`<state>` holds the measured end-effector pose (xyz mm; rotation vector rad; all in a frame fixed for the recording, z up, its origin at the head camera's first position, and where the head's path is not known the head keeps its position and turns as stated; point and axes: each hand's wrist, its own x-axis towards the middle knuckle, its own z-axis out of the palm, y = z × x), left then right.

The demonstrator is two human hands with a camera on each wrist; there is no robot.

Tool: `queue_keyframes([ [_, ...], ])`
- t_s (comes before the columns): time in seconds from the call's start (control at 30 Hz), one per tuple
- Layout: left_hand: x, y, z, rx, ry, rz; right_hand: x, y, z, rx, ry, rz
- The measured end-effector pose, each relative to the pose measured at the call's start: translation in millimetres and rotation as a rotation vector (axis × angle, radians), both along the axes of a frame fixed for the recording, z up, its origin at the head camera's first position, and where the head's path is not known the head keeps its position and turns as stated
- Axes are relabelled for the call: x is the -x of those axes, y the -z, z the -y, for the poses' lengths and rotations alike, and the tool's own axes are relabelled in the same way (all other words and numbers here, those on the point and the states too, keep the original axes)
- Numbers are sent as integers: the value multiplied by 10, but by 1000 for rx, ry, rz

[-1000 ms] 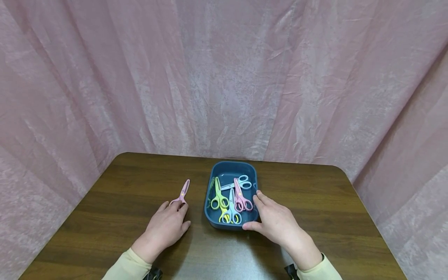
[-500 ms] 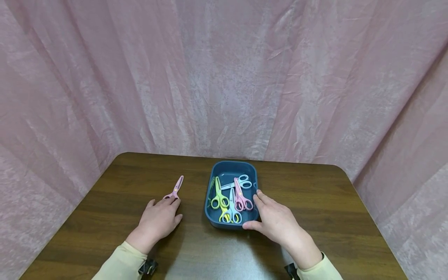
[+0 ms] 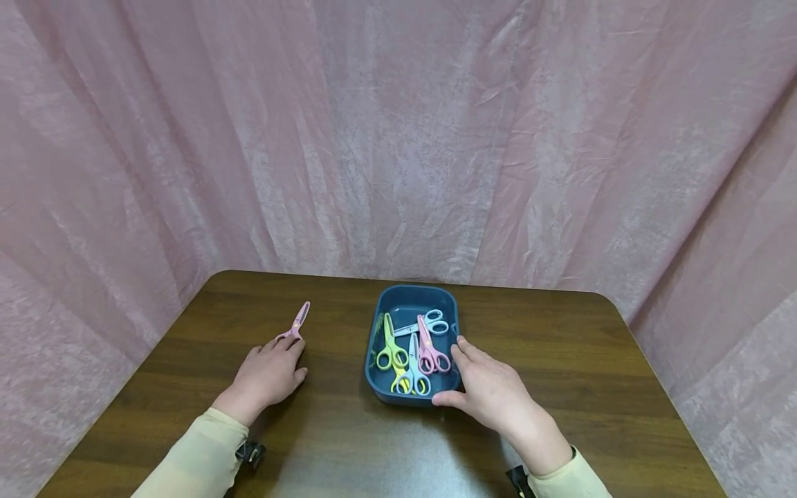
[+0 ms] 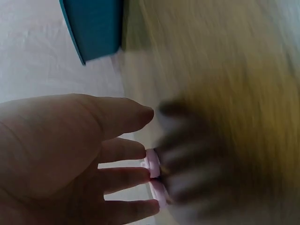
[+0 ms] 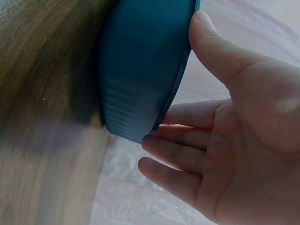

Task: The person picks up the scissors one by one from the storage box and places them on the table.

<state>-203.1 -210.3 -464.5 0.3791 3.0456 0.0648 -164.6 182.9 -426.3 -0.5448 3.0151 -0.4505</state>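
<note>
Pink child's scissors (image 3: 300, 319) lie on the table, blades pointing away. The fingertips of my left hand (image 3: 266, 377) rest on their handle loops, fingers fairly straight. In the left wrist view the pink loops (image 4: 153, 163) sit under the fingertips, the thumb apart from them. My right hand (image 3: 495, 395) touches the near right corner of a dark blue plastic bin (image 3: 381, 392), thumb at its rim and relaxed fingers along its right side. Inside the bin lie green scissors (image 3: 389, 337), another pink pair (image 3: 425, 339), two light blue pairs and a yellow pair (image 3: 396, 384) partly covered.
The brown wooden table (image 3: 560, 346) has rounded far corners. Pink velvet curtains (image 3: 398, 138) hang behind it and on both sides. A black strap (image 3: 251, 453) shows at the left wrist.
My left hand has slid the pink scissors away and to the left across the table, farther from the bin. The right hand and the bin have stayed practically in place.
</note>
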Motion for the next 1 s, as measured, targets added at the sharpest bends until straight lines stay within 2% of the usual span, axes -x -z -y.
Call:
queue_keyframes([
  [0.37, 212, 15, 331, -22, -35, 15, 7, -3, -7, -1, -2, -2],
  [0.53, 293, 46, 454, -22, -25, 3, 7, -1, -4, -3, 0, 4],
  [0.67, 334, 51, 523, -15, -18, -15, 8, 4, -3, -4, 3, 3],
  [1.0, 430, -3, 704, -15, -69, 6, 8, 13, 1, -3, 1, -7],
])
